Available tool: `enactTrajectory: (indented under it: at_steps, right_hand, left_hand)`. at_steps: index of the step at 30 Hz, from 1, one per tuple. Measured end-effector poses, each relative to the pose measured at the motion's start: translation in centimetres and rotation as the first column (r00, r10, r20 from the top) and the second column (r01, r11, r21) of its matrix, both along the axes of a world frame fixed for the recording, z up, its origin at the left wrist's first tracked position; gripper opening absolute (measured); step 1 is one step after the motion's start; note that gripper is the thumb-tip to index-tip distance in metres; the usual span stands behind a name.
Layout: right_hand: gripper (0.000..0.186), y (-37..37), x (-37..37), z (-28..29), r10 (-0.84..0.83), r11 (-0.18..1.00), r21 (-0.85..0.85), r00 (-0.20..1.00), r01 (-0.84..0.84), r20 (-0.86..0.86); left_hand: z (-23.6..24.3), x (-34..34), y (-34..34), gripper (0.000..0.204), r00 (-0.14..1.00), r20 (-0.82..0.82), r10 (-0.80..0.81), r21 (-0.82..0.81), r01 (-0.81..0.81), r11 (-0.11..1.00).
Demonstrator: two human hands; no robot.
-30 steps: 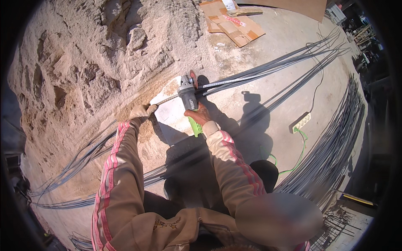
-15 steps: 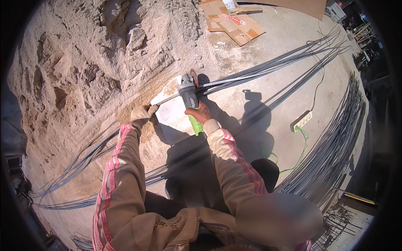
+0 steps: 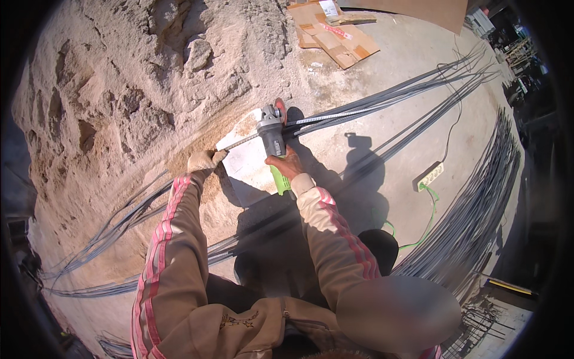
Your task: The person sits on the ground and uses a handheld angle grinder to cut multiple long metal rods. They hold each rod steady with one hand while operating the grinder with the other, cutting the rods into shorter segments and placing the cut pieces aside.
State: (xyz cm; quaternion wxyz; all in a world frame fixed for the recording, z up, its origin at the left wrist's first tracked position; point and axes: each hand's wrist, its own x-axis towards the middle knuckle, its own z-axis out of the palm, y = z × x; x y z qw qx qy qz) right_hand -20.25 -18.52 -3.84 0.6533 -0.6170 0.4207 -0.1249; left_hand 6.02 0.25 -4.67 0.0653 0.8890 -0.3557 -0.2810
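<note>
My right hand [image 3: 287, 164] is wrapped round the body of an angle grinder [image 3: 272, 141], grey at the head and green at the rear. Its reddish disc [image 3: 280, 109] stands at the far end, beside the rebar bundle. In a pale work glove, my left hand [image 3: 203, 160] is closed on a ribbed rebar [image 3: 244, 141] that runs rightward under the grinder head. Whether the disc touches the bar cannot be made out. A white slab [image 3: 242, 169] lies on the ground below the bar and grinder, partly in shadow.
A heap of sand [image 3: 119, 90] rises at the left. Rebar bundles [image 3: 382, 99] stretch to the far right, with a larger pile [image 3: 472, 209] at the right. A power strip [image 3: 431, 176] with a green cord lies on the concrete. Flattened cardboard [image 3: 338, 42] is at the back.
The view has shifted very slightly. Both hands keep their grip on the rebar and the angle grinder, with almost no visible movement.
</note>
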Motion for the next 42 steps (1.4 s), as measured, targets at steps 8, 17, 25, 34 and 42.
enactTrajectory:
  at_steps: [8,17,25,34,42]
  right_hand:
    - [0.062,-1.3,-2.0,4.8,-0.171,0.976,0.160,0.975,0.148,0.141]
    - [0.051,-3.8,-7.1,15.6,-0.250,0.968,0.094,0.926,0.232,0.283]
    - [0.044,-5.7,-14.1,25.0,-0.263,0.959,-0.023,0.918,0.282,0.298]
    - [0.046,-6.8,-20.4,26.5,-0.403,0.902,-0.036,0.869,0.430,0.288]
    - [0.042,-8.7,-20.8,24.4,-0.433,0.888,0.024,0.818,0.459,0.378]
  left_hand:
    - [1.1,0.1,-0.1,0.074,0.998,-0.051,0.044,0.022,-0.043,0.999]
    - [4.8,1.9,-0.7,0.067,0.984,0.148,0.099,-0.111,-0.083,0.990]
    - [8.2,5.3,-1.8,0.044,0.829,0.479,0.289,-0.356,-0.118,0.927]
    - [12.3,-9.0,-5.1,0.046,0.836,-0.458,-0.303,0.318,0.472,0.822]
    - [5.0,-24.5,-2.8,0.051,0.888,-0.146,-0.435,0.300,0.459,0.836]
